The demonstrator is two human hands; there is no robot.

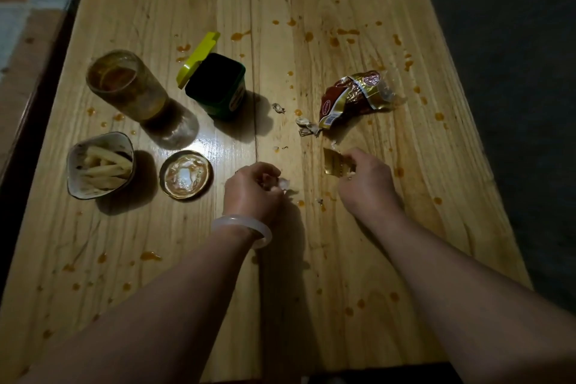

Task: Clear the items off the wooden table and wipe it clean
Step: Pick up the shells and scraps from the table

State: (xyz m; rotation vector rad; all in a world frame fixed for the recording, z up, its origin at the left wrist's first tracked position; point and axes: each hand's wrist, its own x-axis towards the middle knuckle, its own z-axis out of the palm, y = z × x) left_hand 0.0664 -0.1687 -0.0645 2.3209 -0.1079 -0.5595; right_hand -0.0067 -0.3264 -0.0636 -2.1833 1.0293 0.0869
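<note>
Two bare forearms reach over a wooden surface [343,305] spotted with orange sauce. The left hand [251,189], fingers curled, pinches a small pale scrap [284,183]. The right hand [366,176] grips a torn gold wrapper piece [335,162]. To the left sit a fries bowl [100,164] and jar lid [186,174]. Farther off lie a glass jar [140,94], an open green container [216,84] and a crumpled wrapper [355,95].

Left hand [252,186], right hand [363,176]; seemingly pinched
</note>
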